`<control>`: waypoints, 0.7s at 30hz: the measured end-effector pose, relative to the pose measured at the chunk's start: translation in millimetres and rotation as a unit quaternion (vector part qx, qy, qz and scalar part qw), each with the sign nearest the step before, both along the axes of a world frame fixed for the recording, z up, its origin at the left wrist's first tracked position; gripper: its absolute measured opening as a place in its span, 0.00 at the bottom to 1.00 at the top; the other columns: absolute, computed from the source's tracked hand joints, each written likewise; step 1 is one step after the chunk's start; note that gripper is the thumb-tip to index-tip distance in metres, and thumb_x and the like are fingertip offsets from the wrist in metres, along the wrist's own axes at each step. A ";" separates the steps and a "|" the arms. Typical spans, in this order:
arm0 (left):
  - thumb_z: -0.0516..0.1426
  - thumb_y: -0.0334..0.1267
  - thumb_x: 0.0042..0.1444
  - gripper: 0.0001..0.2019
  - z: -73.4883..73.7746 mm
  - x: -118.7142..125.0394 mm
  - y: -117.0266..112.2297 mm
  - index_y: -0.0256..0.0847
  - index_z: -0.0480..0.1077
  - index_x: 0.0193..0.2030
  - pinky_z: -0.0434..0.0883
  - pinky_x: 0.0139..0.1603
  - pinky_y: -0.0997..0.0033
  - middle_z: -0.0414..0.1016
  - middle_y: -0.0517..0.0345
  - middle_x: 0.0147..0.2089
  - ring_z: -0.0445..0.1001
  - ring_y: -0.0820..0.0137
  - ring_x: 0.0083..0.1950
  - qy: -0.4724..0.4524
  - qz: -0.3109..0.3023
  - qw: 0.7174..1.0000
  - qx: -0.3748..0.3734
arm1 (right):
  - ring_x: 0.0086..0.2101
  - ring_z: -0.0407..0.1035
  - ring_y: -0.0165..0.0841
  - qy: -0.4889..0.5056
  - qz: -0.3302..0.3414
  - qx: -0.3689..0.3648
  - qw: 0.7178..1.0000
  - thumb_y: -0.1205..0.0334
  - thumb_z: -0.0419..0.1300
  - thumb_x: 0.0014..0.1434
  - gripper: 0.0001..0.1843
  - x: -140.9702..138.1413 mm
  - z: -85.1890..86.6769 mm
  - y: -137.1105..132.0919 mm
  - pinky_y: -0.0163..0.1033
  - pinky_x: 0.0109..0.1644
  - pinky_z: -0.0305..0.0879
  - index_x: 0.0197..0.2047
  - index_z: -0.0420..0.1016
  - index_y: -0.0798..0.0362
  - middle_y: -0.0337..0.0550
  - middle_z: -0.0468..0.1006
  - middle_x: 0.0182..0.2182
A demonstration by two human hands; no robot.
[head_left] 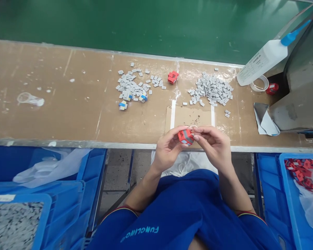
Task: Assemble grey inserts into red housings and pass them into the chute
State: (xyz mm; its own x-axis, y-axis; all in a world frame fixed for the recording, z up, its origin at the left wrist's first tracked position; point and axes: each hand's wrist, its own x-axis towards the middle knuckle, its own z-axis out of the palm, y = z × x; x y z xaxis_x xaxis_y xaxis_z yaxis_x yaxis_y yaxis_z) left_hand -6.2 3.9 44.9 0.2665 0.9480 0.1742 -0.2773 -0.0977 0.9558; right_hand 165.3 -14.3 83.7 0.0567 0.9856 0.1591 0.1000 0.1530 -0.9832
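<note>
The fingers of your left hand [167, 151] are gripping a red block [185, 137], and those of your right hand [216, 144] are pinching what seems a thin pale loop [193, 126] at its right side. You are holding the block near the front edge of the bench [75, 114], so a slackening left grip could be risking a drop into your lap; tugging the loop too hard might be twisting the block loose. Just beyond, a cardboard mat [193, 116] is lying flat. Farther out, grey tiles [215, 90] are lying in two heaps, a white bottle [263, 62] is standing rightward, and blue crates [270, 187] are flanking you below.
</note>
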 end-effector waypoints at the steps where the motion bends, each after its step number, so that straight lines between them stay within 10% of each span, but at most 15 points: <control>1: 0.67 0.43 0.62 0.21 -0.6 -0.2 0.3 0.45 0.76 0.61 0.81 0.59 0.63 0.83 0.49 0.56 0.83 0.59 0.57 0.003 -0.005 1.000 -0.004 | 0.44 0.82 0.37 0.019 0.013 -0.021 1.000 0.59 0.69 0.66 0.06 2.5 0.7 1.8 0.42 0.48 0.83 0.46 0.84 0.47 0.45 0.85 0.43; 21: 0.66 0.36 0.64 0.21 -0.1 11.0 2.7 0.47 0.74 0.63 0.79 0.61 0.68 0.82 0.50 0.61 0.81 0.62 0.62 -0.049 -0.013 0.999 0.002 | 0.37 0.73 0.33 -0.121 -0.068 0.084 0.987 0.70 0.62 0.69 0.07 -7.1 4.7 -5.8 0.39 0.40 0.73 0.45 0.80 0.49 0.42 0.78 0.36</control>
